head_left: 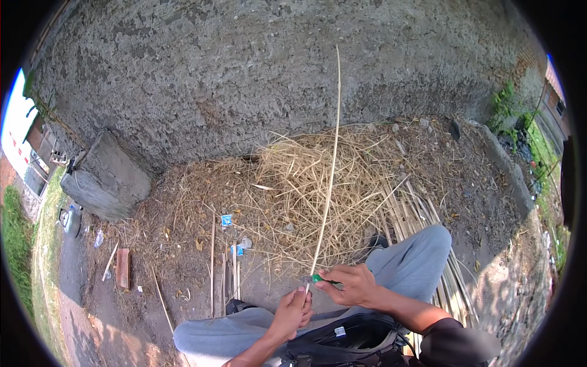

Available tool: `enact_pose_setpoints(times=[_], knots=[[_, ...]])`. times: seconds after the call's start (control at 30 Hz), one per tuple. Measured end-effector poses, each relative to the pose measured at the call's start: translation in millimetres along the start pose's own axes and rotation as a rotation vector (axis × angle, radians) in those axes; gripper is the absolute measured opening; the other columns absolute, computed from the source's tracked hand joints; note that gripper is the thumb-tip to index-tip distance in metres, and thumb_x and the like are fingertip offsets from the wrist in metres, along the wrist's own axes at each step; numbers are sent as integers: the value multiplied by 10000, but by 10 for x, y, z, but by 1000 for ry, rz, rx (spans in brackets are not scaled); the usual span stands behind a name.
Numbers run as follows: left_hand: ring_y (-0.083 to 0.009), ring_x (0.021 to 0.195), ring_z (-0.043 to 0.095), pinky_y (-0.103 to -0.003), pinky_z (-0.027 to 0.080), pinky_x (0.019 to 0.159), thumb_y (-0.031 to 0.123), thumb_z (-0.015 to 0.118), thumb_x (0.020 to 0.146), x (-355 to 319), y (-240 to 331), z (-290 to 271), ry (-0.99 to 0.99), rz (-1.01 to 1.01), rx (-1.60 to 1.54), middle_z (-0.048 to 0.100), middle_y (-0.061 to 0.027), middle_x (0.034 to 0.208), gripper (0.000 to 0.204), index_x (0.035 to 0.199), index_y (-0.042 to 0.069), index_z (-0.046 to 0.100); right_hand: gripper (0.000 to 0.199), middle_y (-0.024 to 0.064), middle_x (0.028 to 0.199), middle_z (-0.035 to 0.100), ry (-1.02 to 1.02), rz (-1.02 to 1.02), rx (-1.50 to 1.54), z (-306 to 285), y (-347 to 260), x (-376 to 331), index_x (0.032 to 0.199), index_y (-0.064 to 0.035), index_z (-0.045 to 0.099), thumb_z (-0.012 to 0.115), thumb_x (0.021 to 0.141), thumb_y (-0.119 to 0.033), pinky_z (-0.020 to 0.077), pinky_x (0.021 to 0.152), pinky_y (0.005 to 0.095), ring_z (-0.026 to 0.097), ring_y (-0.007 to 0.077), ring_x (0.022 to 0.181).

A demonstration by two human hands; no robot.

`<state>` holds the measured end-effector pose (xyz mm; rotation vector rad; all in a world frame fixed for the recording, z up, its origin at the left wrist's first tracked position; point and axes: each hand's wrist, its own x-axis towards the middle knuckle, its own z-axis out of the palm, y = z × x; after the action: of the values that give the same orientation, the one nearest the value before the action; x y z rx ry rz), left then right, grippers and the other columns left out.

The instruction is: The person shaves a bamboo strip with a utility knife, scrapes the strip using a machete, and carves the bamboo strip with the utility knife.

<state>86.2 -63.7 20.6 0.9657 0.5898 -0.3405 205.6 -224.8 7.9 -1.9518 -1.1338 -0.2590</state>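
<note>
A long, thin, pale bamboo strip (332, 165) rises from my hands toward the wall, curving slightly. Its near end is wrapped by the closed fingers of my left hand (294, 313). Just beyond, my right hand (348, 284) is closed on a small green-handled tool (317, 278), held against the strip. Fingers cover most of the tool, so I cannot tell its exact kind. Under the strip's middle lies a heap of pale shavings (306, 177).
More split strips (455, 284) lie beside my right leg, with several thin ones (213, 263) on the ground to the left. A rough grey wall (275, 73) stands ahead. A concrete block (113, 177) and a reddish brick (123, 268) are at left. A dark bag (342, 342) rests at my lap.
</note>
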Motion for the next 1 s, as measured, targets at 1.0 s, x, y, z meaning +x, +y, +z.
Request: enact_pose_setpoints(times=[1.0], knots=[[-47, 444, 271, -240, 224, 386, 332, 393, 1062, -47, -163, -85, 144, 245, 247, 308, 47, 590, 344, 850, 69, 458, 194, 77, 767, 716, 269, 82, -174, -46, 519, 551, 871, -81, 734, 780, 803, -257, 471, 426, 318, 639, 223, 507]])
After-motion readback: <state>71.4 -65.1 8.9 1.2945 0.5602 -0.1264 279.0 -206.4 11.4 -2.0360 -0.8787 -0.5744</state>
